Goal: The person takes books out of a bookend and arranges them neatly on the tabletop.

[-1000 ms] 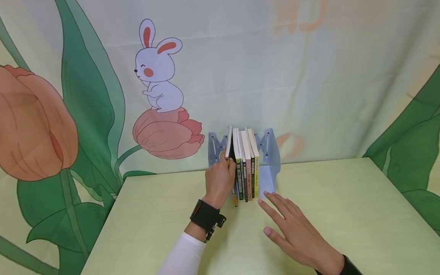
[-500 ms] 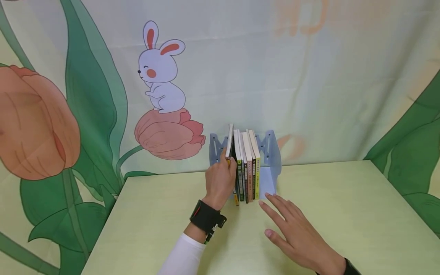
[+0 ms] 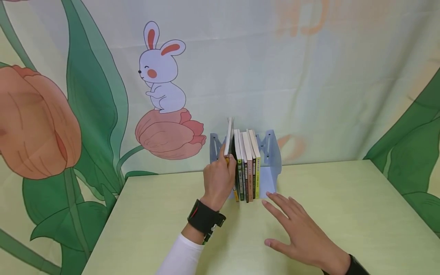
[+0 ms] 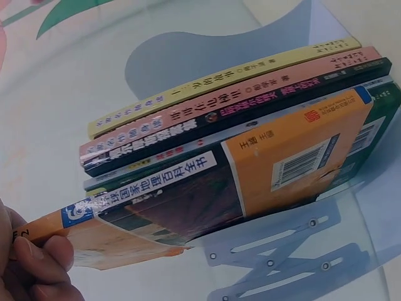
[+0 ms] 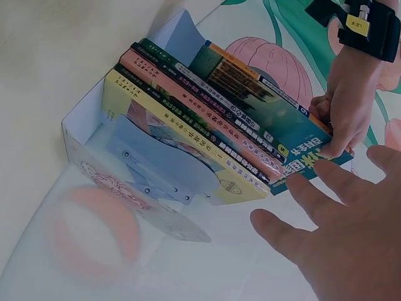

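Note:
At the left end of a row of books (image 3: 249,164), my left hand (image 3: 219,179) pinches one book (image 3: 229,137) near the upper end of its spine. This book has an orange and dark cover, and in the left wrist view its back cover (image 4: 260,169) carries a barcode. Its top stands higher than the neighbouring books. The row stands upright in a blue adjustable bookend (image 3: 274,152). My right hand (image 3: 302,233) hovers in front of the bookend's right side, fingers spread and holding nothing. In the right wrist view its fingertips (image 5: 264,222) appear apart from the books.
The pale yellow-green table (image 3: 343,198) extends to both sides of the bookend. A printed curtain (image 3: 326,95) with a rabbit and tulips hangs right behind the table's back edge. The bookend's blue base (image 3: 266,179) shows right of the yellow-spined book.
The book in my left hand has risen a little relative to the row. My right hand has shifted slightly to the right, its thumb spread wider from the fingers.

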### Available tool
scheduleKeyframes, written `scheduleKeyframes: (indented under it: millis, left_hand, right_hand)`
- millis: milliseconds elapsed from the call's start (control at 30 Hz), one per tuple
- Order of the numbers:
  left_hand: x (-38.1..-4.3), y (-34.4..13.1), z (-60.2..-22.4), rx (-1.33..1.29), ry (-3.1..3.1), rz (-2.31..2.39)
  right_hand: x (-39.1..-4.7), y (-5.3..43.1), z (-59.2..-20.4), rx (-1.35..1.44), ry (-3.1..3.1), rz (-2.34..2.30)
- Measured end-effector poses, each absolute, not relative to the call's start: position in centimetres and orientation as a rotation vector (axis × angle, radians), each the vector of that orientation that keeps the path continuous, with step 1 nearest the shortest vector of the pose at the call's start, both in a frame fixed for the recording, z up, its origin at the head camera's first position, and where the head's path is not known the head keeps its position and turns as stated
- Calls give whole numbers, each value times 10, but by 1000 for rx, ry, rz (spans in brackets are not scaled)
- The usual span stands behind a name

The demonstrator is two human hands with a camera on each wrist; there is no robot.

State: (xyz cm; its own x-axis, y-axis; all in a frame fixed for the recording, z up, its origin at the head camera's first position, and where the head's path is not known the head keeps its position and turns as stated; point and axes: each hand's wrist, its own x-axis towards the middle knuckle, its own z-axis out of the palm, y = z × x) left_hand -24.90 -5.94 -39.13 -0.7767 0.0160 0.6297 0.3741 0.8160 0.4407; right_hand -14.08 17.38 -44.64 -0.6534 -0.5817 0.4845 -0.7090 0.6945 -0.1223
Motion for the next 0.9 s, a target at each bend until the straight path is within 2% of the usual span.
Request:
scheduleKeyframes:
  millis: [900]
  left_hand:
    - [-225,-72,-368,-328,-2208,-785]
  right_hand:
    - [-151,171,-430,1003,-2333,650]
